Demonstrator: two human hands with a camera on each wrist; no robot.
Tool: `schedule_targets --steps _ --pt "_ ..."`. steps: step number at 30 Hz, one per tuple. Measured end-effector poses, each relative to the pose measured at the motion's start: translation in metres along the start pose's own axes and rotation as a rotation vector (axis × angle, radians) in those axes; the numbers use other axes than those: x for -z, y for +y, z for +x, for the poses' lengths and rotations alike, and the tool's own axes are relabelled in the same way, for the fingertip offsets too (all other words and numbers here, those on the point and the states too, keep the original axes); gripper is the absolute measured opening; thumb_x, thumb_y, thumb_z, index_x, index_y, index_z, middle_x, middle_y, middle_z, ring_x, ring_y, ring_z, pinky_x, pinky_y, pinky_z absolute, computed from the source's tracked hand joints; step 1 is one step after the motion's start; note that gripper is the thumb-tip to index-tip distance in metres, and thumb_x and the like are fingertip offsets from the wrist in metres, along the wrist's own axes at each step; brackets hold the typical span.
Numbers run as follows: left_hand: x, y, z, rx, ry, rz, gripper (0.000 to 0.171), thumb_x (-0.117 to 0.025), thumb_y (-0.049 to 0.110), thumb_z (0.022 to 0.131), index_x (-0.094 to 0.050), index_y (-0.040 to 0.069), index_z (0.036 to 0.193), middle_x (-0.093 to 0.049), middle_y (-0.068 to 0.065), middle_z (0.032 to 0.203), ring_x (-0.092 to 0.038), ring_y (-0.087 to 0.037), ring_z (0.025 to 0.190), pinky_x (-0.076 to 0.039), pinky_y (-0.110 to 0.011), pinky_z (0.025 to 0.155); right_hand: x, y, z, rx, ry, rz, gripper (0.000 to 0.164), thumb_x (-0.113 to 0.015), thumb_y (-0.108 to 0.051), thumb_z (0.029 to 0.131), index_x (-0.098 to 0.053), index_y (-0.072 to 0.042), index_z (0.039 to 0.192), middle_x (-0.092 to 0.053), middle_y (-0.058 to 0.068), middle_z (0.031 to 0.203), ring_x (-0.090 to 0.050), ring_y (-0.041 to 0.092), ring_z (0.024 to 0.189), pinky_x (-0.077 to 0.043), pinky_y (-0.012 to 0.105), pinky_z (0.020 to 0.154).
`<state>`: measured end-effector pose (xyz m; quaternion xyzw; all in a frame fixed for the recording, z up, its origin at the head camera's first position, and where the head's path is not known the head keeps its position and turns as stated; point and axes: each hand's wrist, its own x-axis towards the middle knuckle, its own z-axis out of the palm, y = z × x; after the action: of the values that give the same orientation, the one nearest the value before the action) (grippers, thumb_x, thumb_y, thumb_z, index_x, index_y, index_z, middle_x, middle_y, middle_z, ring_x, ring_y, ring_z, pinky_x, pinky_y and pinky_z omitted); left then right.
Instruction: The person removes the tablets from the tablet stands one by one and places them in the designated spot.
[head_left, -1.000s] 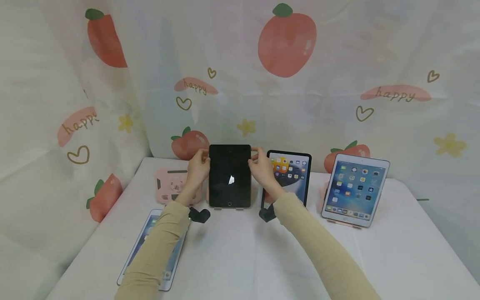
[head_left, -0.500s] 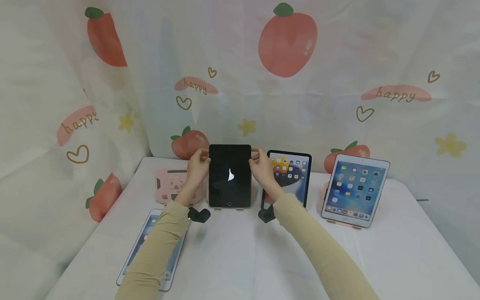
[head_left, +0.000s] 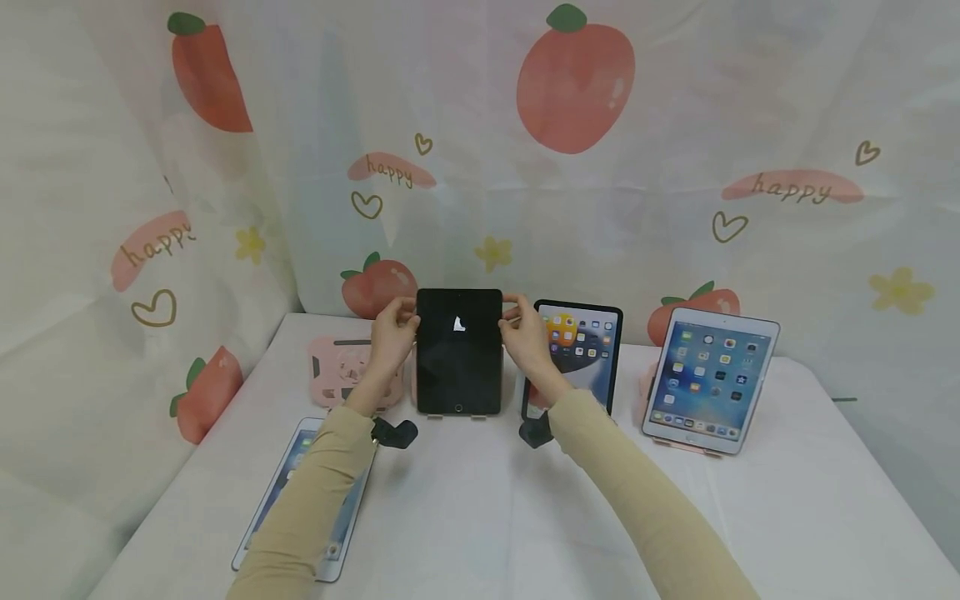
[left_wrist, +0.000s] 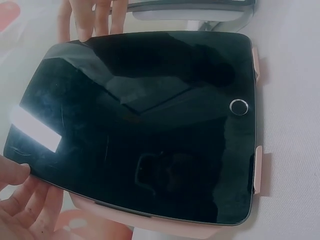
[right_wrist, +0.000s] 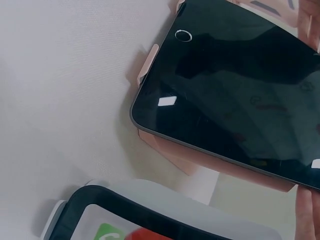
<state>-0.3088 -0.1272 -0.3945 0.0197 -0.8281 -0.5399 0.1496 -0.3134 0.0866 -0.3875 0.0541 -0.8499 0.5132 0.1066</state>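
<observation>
A black tablet (head_left: 459, 371) stands upright just left of the centre of the head view, its screen dark but for a small white glint and its round button at the bottom. A pink stand (left_wrist: 258, 170) carries it, two small lips holding its lower edge. The left hand (head_left: 392, 337) pinches the tablet's upper left edge and the right hand (head_left: 528, 342) the upper right edge, so each grip is closed on it. Left of centre, a pink holder (head_left: 341, 372) is partly hidden by the left arm. Right of centre stands a dark-framed tablet (head_left: 581, 358), lit, partly covered by the right arm; farther right, a white tablet (head_left: 712, 379) leans back. Another pale tablet (head_left: 347, 508) lies at lower left under the sleeve, on the white-covered counter (head_left: 480, 517).
</observation>
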Motion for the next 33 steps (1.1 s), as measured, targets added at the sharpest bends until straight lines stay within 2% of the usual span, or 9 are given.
schedule_targets --steps 6,14,20,27,33 --pt "0.003 0.004 -0.003 0.038 -0.011 -0.040 0.023 -0.056 0.009 0.095 -0.060 0.010 0.118 -0.064 -0.015 0.110 -0.062 -0.028 0.102 -0.053 -0.039 0.086 0.002 0.000 -0.002 0.018 0.008 0.025 0.038 -0.057 -0.003 0.093 -0.054 -0.012 0.130 -0.063 0.016 0.101 -0.063 0.028 0.086 -0.056 0.034 0.072" --pt "0.005 0.006 -0.009 0.055 -0.019 -0.063 0.023 -0.056 0.009 0.096 -0.060 0.012 0.119 -0.062 -0.013 0.107 -0.062 -0.026 0.097 -0.054 -0.035 0.082 0.005 -0.002 -0.005 0.037 -0.014 0.079 0.039 -0.057 0.000 0.093 -0.053 -0.010 0.130 -0.063 0.020 0.100 -0.064 0.032 0.085 -0.059 0.034 0.069" --pt "0.007 0.008 -0.013 0.037 -0.012 -0.082 0.022 -0.056 0.009 0.096 -0.060 0.011 0.118 -0.060 -0.012 0.104 -0.061 -0.026 0.098 -0.054 -0.036 0.083 0.008 -0.004 -0.007 0.053 -0.028 0.119 0.039 -0.056 0.002 0.092 -0.053 -0.008 0.130 -0.062 0.021 0.100 -0.064 0.035 0.086 -0.059 0.038 0.072" --pt "0.009 0.010 -0.019 0.010 -0.004 -0.105 0.023 -0.056 0.008 0.096 -0.060 0.010 0.118 -0.059 -0.012 0.102 -0.063 -0.027 0.095 -0.056 -0.035 0.082 0.011 -0.007 -0.012 0.064 -0.034 0.140 0.039 -0.057 0.003 0.092 -0.053 -0.008 0.128 -0.061 0.019 0.099 -0.062 0.029 0.083 -0.059 0.034 0.071" --pt "0.011 0.013 -0.024 -0.020 0.018 -0.114 0.022 -0.057 0.007 0.095 -0.061 0.009 0.116 -0.062 -0.013 0.101 -0.063 -0.026 0.094 -0.056 -0.035 0.081 0.015 -0.009 -0.016 0.088 -0.037 0.174 0.039 -0.057 0.004 0.091 -0.053 -0.008 0.127 -0.061 0.020 0.098 -0.062 0.032 0.081 -0.059 0.044 0.074"
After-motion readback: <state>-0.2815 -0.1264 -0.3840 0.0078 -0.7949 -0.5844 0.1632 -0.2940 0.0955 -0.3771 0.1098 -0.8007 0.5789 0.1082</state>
